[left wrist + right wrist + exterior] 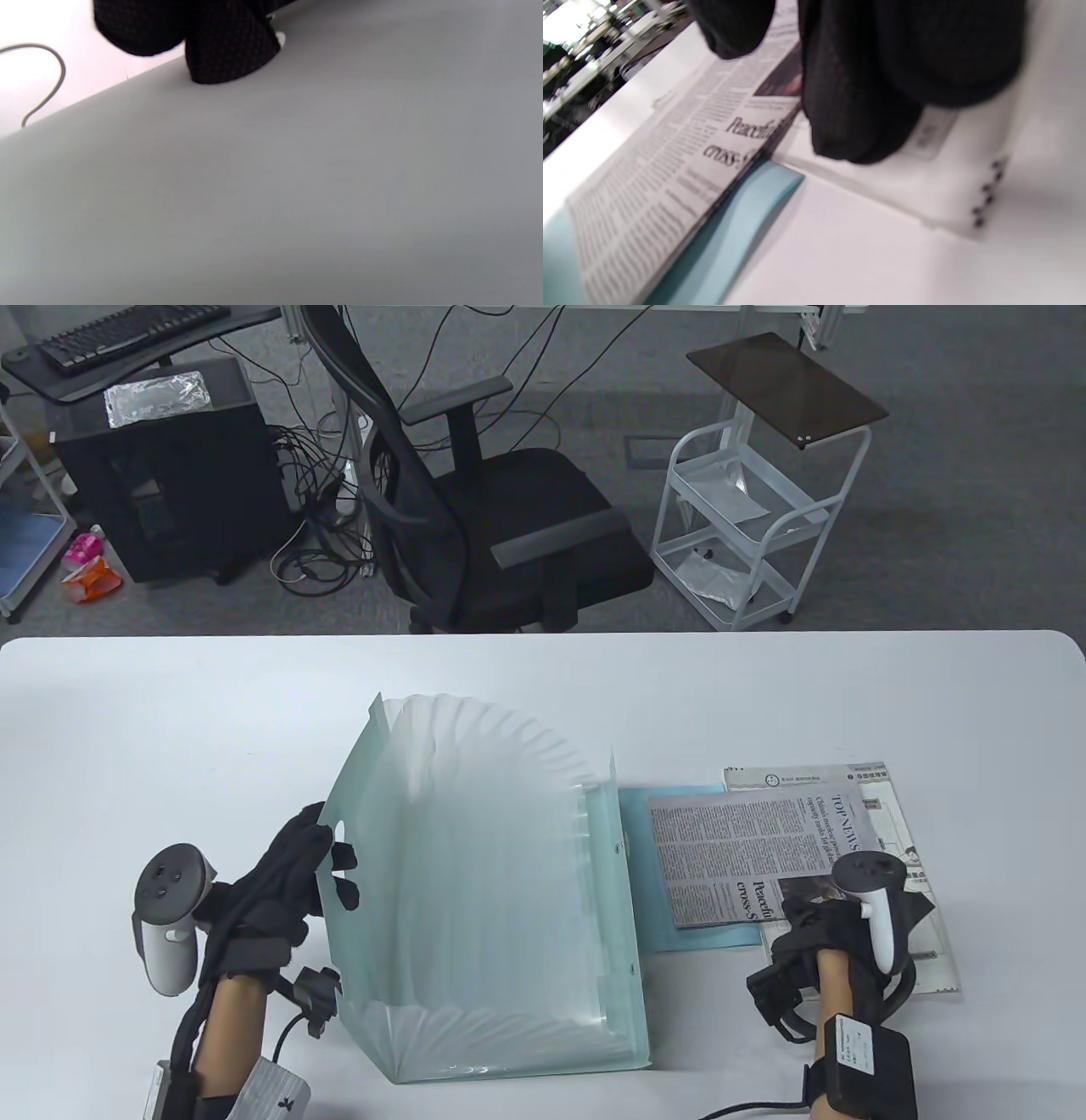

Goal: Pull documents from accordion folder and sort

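Since the accordion folder (492, 899) is fanned wide open, it fills the centre of the table view, its frosted green pockets spread in an arc toward the top of the frame; the left hand (284, 882) grips its left cover, thumb side behind the plastic and fingertips (344, 857) showing through the cutout near the cover's edge. What's inside the pockets is hard to make out, just pale layers.

Just right of the folder, a newspaper sheet (747, 848) lies over a light blue sheet (645, 874), and both overlap a white printed paper (899, 806) further right; the right hand (836, 920) rests on that pile in the lower right, fingers flat on the papers, not clamped on anything as far as I can tell; the tracker hides most of it.

The left wrist view is nearly all blurry grey surface with one dark gloved finger (229, 51) at the top. The right wrist view is blurred too; gloved fingers (857, 106) press down where the newspaper (683, 169) meets the white paper (925, 178), blue sheet (742, 228) peeking out below.

All of it sits on a white table (170, 729); a black office chair (509, 517) stands beyond the far edge.
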Demonstrator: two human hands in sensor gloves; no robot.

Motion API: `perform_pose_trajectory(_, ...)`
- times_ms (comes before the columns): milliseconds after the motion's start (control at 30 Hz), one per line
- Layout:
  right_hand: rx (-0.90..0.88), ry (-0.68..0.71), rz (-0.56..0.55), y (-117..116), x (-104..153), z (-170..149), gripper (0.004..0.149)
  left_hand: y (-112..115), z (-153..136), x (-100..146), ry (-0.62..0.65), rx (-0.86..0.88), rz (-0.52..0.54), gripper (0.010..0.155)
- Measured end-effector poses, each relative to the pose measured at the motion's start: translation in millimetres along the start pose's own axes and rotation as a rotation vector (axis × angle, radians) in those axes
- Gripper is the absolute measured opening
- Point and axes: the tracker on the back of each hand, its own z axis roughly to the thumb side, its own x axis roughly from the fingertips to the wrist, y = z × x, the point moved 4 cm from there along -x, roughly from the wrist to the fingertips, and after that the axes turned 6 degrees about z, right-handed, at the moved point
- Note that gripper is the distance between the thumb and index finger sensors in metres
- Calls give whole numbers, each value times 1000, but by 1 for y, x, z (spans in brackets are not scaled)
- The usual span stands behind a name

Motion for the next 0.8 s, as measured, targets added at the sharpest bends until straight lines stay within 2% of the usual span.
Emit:
perform_pose_trajectory(133, 167, 117, -140, 9, 20, 34, 57, 2, -1, -2, 1, -1, 0, 74)
perform_pose_trajectory(233, 173, 276, -298, 14, 42, 70, 58, 8, 0, -2, 8, 0, -8, 75)
perform_pose_trajectory(400, 193, 477, -414, 7, 69, 106, 64, 14, 1, -3, 20, -19, 4, 76)
perform_pose_trajectory(633, 284, 603, -443, -1, 86, 120, 77, 27, 6, -3, 35, -57, 5, 79)
perform_pose_trajectory(800, 298, 681, -406, -3, 92, 123, 82, 50, 13, -8, 64, -148, -46, 82)
